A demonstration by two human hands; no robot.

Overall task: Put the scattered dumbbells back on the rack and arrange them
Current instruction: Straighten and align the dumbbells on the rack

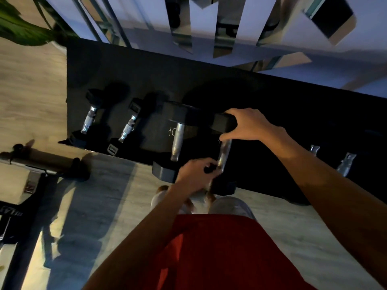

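Observation:
A black rack shelf (272, 97) runs across the view below me. Two small black dumbbells with chrome handles (89, 120) (128, 128) lie at its left end. Beside them rests a bigger dumbbell marked 10 (178, 141). A second large dumbbell (224, 151) lies right of it. My right hand (247, 124) grips its far head, and my left hand (196, 174) holds the near end of its handle. Two more chrome handles (314, 149) (346, 164) show dimly in the dark at the right.
A bench with a black frame and a roller pad (48, 162) stands on the pale wood floor at the left. A green plant (21, 28) is at the top left. Mirrored panels (222, 28) rise behind the rack. My red shorts and shoes are below.

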